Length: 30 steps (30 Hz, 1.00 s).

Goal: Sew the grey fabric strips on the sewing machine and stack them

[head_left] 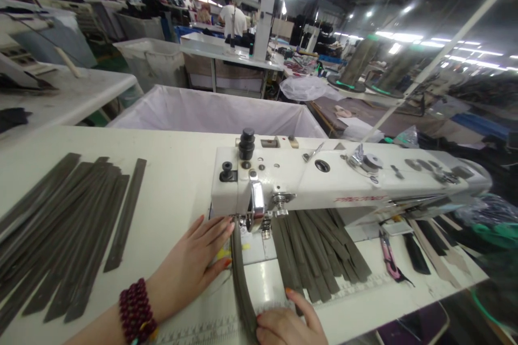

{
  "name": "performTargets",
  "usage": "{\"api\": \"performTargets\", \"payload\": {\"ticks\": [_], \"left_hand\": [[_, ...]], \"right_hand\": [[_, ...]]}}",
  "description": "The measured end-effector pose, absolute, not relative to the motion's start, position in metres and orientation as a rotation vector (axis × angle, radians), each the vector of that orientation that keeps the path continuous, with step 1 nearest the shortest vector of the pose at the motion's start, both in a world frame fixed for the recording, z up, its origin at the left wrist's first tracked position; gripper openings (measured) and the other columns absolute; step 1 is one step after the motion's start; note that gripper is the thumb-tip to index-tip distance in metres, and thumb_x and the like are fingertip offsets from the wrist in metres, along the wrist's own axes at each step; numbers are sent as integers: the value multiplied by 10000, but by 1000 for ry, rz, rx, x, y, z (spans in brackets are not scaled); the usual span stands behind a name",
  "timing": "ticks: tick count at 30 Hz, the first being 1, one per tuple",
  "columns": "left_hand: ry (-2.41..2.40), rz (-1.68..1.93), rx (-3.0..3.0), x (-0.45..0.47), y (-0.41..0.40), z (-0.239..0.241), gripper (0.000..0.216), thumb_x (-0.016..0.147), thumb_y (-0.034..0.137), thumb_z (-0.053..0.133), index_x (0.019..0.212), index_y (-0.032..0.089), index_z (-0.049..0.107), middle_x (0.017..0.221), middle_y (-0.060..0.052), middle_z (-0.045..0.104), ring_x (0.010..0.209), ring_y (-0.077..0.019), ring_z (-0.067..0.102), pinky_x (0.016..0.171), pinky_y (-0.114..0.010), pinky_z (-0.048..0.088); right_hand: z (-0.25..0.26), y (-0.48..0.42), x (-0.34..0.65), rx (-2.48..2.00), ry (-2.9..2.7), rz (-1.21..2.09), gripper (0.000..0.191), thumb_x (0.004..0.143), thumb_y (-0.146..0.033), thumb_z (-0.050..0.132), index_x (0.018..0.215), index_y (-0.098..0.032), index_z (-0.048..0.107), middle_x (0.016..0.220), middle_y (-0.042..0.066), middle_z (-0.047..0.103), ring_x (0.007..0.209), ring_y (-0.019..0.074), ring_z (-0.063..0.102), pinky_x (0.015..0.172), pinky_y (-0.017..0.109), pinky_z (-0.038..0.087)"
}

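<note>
A dark olive fabric strip (pixel 239 280) runs from under the needle area of a white sewing machine (pixel 307 183) toward me, curving slightly. My left hand (pixel 194 264) lies flat on the table left of it, fingers stretched out, fingertips beside the strip near the presser foot. A dark red bead bracelet circles that wrist. At the strip's near end, my right hand (pixel 289 326) has its fingers curled against the strip's edge; part of this hand is cut off by the frame. A fan of similar strips (pixel 315 253) lies under the machine arm, right of the needle.
More olive strips (pixel 73 232) are piled at the left of the table. Pink-handled thread snips (pixel 389 259) and dark and beige pieces lie at the right. Behind the table stands a cloth-lined bin (pixel 210 110); a person in white (pixel 233 19) is farther back.
</note>
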<state>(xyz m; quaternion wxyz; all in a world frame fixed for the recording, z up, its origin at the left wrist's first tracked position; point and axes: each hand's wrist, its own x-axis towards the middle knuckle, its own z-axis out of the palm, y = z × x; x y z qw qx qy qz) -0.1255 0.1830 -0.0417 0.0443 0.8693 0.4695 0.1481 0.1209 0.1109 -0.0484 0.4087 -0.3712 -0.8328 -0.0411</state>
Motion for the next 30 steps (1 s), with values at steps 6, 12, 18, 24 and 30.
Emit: {"api": "performTargets", "payload": {"ticks": [6, 12, 18, 24, 30], "left_hand": [[1439, 389, 2649, -126, 189, -42, 527, 942, 403, 547, 1418, 185, 489, 1381, -112, 598, 1283, -286, 508, 1131, -493, 341], [1410, 406, 2692, -129, 193, -45, 523, 947, 407, 537, 1412, 170, 493, 1387, -111, 589, 1272, -302, 508, 1103, -501, 372], [1372, 419, 2743, -129, 195, -44, 520, 952, 415, 534, 1394, 141, 504, 1327, -118, 627, 1230, -313, 530, 1071, -502, 381], [1358, 468, 2783, -130, 196, -46, 496, 948, 406, 549, 1369, 146, 513, 1280, -99, 652, 1198, -295, 544, 1064, -468, 367], [1345, 461, 2799, -130, 197, -46, 490, 949, 403, 551, 1365, 147, 506, 1268, -92, 657, 1170, -288, 555, 1050, -471, 362]], "right_hand": [[-29, 132, 115, -883, -2031, -86, 263, 982, -235, 485, 754, -195, 610, 668, -56, 703, 561, 53, 649, 1133, 262, 308], [-22, 143, 119, -887, -2167, -70, 150, 941, -187, 525, 835, -178, 630, 759, -21, 721, 665, 98, 646, 1108, 330, 340], [-23, 154, 122, -906, -2329, -64, 67, 921, -157, 567, 900, -181, 625, 778, -14, 691, 705, 117, 604, 1079, 376, 345], [-24, 169, 117, -890, -2472, -99, 69, 903, -118, 569, 919, -169, 612, 698, -21, 598, 688, 135, 510, 983, 387, 360], [-18, 185, 107, -856, -2588, -88, 137, 943, -124, 493, 852, -163, 588, 689, -1, 566, 665, 150, 474, 803, 364, 390]]}}
